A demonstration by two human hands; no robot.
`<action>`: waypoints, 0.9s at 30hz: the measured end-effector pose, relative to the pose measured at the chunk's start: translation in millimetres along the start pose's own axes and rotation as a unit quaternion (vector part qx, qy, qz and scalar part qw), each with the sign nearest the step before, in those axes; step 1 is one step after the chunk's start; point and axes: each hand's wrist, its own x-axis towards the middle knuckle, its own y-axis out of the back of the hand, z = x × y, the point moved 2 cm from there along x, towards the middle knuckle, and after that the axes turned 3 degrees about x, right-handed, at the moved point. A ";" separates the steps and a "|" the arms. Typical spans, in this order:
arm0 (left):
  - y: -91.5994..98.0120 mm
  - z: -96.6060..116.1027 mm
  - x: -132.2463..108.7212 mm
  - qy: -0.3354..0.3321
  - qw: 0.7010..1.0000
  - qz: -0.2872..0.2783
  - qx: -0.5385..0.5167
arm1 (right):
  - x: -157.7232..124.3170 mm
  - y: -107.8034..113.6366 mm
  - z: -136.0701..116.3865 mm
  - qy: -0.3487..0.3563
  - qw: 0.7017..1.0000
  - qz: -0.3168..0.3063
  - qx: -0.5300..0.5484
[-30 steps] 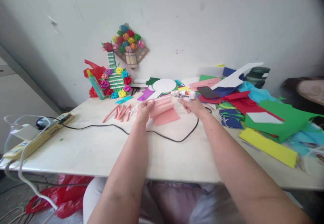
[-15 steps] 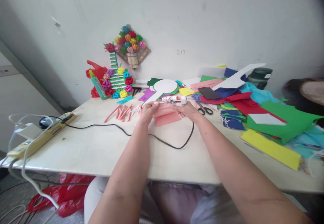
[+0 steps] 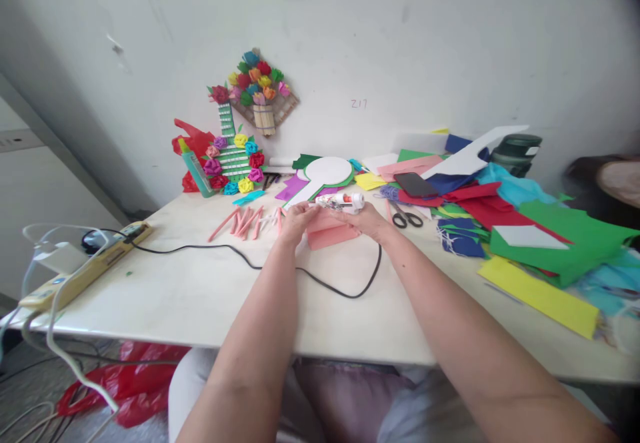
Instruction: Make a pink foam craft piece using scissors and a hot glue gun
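My left hand (image 3: 299, 221) pinches the left end of a strip at the far edge of a piece of salmon-pink paper (image 3: 331, 231). At the paper's right end, the fingers of my right hand (image 3: 367, 220) are closed on it. A white glue gun (image 3: 341, 200) with a printed pattern lies just beyond my fingers; whether my right hand touches it is unclear. A black cord (image 3: 320, 281) curves over the table below the paper. Several rolled pink paper strips (image 3: 243, 221) lie to the left of my left hand.
Black scissors (image 3: 406, 219) and a phone (image 3: 416, 185) lie right of my hands. Coloured paper (image 3: 565, 236) covers the right side. A paper-flower guitar (image 3: 235, 161) and green glue bottle (image 3: 196, 171) stand at the back left. A power strip (image 3: 85, 273) sits at the left edge.
My right hand and the glue gun have shifted slightly left, nearer my left hand. Both hands keep hold of the pink paper.
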 end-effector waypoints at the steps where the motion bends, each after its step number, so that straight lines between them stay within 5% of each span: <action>1: -0.2 0.3 -0.2 0.001 1.000 0.002 0.001 | -0.3 -0.1 -0.6 0.000 1.000 0.000 -0.003; 27: 1.8 4.5 -2.8 0.012 1.000 -0.017 -0.016 | 1.2 4.1 2.0 0.009 1.000 0.010 -0.017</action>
